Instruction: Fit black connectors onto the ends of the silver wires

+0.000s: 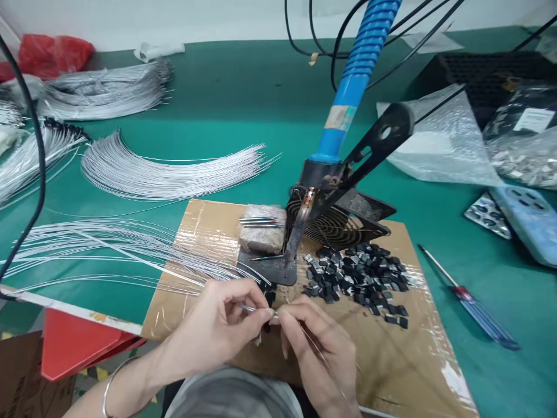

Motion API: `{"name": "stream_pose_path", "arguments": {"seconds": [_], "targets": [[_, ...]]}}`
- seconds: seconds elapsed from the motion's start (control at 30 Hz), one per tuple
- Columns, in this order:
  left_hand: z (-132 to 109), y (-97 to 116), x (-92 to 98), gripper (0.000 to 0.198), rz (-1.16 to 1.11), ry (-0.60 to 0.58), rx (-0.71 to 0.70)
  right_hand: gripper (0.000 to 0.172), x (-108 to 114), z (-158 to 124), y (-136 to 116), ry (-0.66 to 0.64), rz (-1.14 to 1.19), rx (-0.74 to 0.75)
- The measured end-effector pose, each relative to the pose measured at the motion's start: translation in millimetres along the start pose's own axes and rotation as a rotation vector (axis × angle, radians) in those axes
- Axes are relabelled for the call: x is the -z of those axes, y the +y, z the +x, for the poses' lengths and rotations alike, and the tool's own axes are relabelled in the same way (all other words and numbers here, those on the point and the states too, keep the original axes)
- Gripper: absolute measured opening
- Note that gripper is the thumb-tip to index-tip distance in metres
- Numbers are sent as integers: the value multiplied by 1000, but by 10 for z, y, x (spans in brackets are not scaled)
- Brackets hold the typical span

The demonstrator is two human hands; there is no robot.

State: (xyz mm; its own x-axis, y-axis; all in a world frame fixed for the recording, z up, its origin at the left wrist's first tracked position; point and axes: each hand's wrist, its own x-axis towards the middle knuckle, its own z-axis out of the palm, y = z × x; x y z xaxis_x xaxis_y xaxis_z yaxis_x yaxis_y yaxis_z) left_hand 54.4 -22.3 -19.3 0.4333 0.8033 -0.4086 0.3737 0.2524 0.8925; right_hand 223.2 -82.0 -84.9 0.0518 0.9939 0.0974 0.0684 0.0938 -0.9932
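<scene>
Over the front of the cardboard sheet, my left hand (230, 319) is closed in a pinch on a thin pale wire (249, 307). Its fingertips meet those of my right hand (319, 351). My right hand is closed too, with a thin strand of wire (319, 353) running down across it. What lies right between the fingertips is small and mostly hidden. Loose white wires (130, 247) reach from the left to just behind my left hand, near a few black pieces (270, 293). A pile of small black connector-like pieces (361, 273) lies to the right.
Behind my hands stands a blue hose (359, 75) on a black bracket with a fan (335, 223). A wrapped block (263, 229) carries thin metal rods. More wire bundles (174, 174) lie at left. A screwdriver (472, 302) and phone (528, 217) rest at right on the green mat (243, 87).
</scene>
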Motion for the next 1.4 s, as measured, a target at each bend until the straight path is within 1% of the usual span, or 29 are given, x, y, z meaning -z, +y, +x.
{"name": "stream_pose_path", "arguments": {"seconds": [0.03, 0.1, 0.13, 0.17, 0.27, 0.3, 0.33, 0.4, 0.47, 0.5, 0.57, 0.67, 0.7, 0.73, 0.83, 1.0, 1.4], "targets": [[8, -1, -2, 21, -16, 12, 3, 24, 19, -5, 43, 16, 50, -27], [18, -6, 2, 20, -47, 26, 9, 42, 52, -12, 109, 62, 209, -93], [20, -9, 7, 20, -61, 29, 12, 48, 64, -12, 125, 107, 297, -127], [21, -12, 13, 21, -74, 31, 15, 49, 72, -8, 128, 168, 379, -160], [18, -16, 31, 20, -87, 52, 13, 42, 77, 23, 62, 398, 537, -258], [15, -17, 35, 20, -93, 59, 9, 46, 77, 36, 29, 434, 572, -272], [13, -18, 38, 20, -101, 65, 4, 50, 79, 48, -1, 442, 597, -277], [6, -19, 39, 21, -118, 68, -1, 56, 87, 63, -33, 410, 615, -274], [0, -19, 37, 21, -124, 68, -2, 62, 95, 56, -12, 339, 591, -264], [-2, -18, 34, 22, -123, 71, -3, 62, 95, 45, 14, 302, 560, -268], [-4, -15, 28, 22, -119, 84, -3, 54, 76, 13, 75, 239, 476, -263], [-3, -14, 14, 22, -123, 95, 3, 26, 3, -26, 127, 203, 371, -219], [-1, -15, 8, 22, -127, 99, 5, 20, -27, -32, 126, 184, 364, -208], [1, -15, 1, 22, -131, 104, 5, 17, -56, -33, 119, 156, 372, -208], [6, -18, -23, 21, -126, 123, -4, 16, -124, -23, 84, 92, 433, -247], [-2, -25, -64, 24, -62, 142, -8, 11, -161, -6, 60, 110, 481, -298], [-39, -61, -113, 24, 33, 175, -18, 9, -136, 30, 67, 120, 498, -309]]}}
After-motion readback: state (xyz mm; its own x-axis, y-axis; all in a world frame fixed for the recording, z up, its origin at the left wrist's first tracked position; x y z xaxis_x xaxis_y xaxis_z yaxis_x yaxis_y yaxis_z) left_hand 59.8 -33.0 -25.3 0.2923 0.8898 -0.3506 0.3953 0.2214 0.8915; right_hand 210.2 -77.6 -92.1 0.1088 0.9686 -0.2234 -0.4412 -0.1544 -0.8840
